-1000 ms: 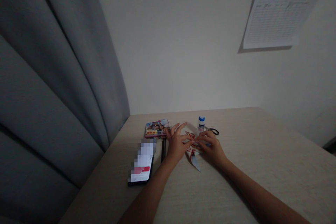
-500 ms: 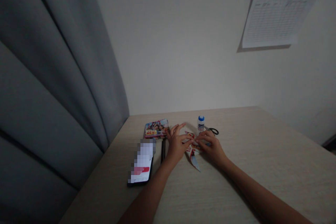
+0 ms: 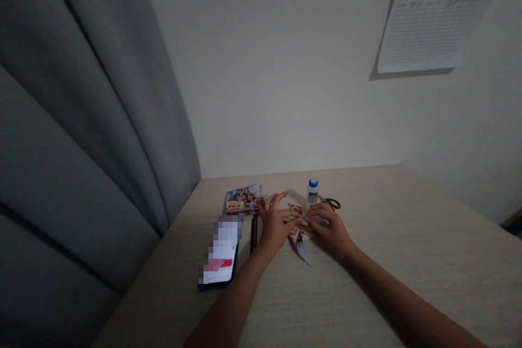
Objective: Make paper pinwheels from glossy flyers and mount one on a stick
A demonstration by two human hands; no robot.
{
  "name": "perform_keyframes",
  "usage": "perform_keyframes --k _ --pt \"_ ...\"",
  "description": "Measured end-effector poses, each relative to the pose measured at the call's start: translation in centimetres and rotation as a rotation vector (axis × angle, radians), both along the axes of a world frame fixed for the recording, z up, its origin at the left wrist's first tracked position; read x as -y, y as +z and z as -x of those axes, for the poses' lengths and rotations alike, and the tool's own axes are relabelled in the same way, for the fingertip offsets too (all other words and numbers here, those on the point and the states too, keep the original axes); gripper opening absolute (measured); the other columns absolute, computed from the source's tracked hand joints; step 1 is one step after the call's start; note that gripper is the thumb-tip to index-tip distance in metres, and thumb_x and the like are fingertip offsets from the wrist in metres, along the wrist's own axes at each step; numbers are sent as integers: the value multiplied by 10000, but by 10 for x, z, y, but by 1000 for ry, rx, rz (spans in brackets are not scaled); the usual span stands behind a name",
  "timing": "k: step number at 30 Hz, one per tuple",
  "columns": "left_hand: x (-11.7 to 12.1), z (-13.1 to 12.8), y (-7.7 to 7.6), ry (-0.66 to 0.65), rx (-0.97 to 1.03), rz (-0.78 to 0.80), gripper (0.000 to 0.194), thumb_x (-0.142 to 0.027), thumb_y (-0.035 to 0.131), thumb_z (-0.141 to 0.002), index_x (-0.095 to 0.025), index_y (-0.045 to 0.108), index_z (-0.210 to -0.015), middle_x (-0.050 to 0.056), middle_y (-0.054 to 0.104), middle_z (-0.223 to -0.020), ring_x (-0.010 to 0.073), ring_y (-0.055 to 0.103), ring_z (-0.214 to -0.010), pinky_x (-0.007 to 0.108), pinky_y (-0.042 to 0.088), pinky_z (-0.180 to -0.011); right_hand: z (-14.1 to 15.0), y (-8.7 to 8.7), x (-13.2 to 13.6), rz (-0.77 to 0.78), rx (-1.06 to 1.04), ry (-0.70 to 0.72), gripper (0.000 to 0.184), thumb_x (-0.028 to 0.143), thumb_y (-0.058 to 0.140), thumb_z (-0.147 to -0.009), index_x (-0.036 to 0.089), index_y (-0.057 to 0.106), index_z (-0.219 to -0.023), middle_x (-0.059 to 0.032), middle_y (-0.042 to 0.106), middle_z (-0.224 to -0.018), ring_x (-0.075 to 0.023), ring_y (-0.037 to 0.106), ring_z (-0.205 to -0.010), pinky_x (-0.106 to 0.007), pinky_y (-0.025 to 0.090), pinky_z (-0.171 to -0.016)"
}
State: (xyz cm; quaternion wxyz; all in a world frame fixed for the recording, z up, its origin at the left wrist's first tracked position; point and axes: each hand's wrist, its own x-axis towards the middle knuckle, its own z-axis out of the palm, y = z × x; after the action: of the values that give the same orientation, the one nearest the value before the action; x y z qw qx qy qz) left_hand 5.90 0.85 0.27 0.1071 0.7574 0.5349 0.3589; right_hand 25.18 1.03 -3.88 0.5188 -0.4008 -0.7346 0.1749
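Note:
A folded strip of printed red-and-white paper (image 3: 300, 241) lies on the table between my hands, its pointed end trailing toward me. My left hand (image 3: 275, 223) pinches its left side, with the thumb raised and apart. My right hand (image 3: 328, 227) grips the paper from the right, fingertips close to those of my left hand. The fingers hide the paper's middle. Just behind my right hand stand a small white glue bottle with a blue cap (image 3: 312, 192) and black-handled scissors (image 3: 332, 204).
A colourful printed booklet (image 3: 243, 199) and two dark sticks (image 3: 253, 234) lie left of my left hand, beside a smartphone (image 3: 220, 253) with a blurred screen. The pale wood-grain table (image 3: 408, 239) meets a grey curtain (image 3: 89, 119) at the left and a wall (image 3: 285, 76) bearing a printed sheet (image 3: 428, 27).

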Motion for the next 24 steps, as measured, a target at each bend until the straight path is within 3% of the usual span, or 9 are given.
perform_keyframes --k 8,13,20,24 --pt "1 8 -6 118 -188 84 121 -375 699 -858 -342 796 -922 9 544 -1461 366 290 -1420 740 -40 -1130 -15 1 -5 55 111 -3 204 406 614 -910 260 748 -861 -76 686 -928 -248 592 -944 -415 474 -862" --pt "0 9 -18 109 -273 53 185 -416 734 -816 -301 784 -952 58 553 -1451 395 267 -1439 744 -119 -1106 -15 -2 -4 114 167 2 190 406 627 -904 273 753 -853 -68 682 -938 -246 601 -950 -411 476 -879" --pt "-3 11 -23 87 -262 57 141 -390 756 -802 -303 774 -913 26 575 -1425 387 295 -1428 761 -106 -1095 -7 -9 0 159 281 -132 144 393 718 -815 268 788 -802 -93 713 -1053 -305 587 -1053 -461 468 -912" --pt "-4 9 -21 76 -197 97 163 -348 779 -789 -290 749 -938 35 591 -1401 364 328 -1414 752 -70 -1115 -6 -8 1 179 299 -111 126 386 720 -815 281 790 -805 -68 745 -1009 -297 585 -1048 -473 437 -948"
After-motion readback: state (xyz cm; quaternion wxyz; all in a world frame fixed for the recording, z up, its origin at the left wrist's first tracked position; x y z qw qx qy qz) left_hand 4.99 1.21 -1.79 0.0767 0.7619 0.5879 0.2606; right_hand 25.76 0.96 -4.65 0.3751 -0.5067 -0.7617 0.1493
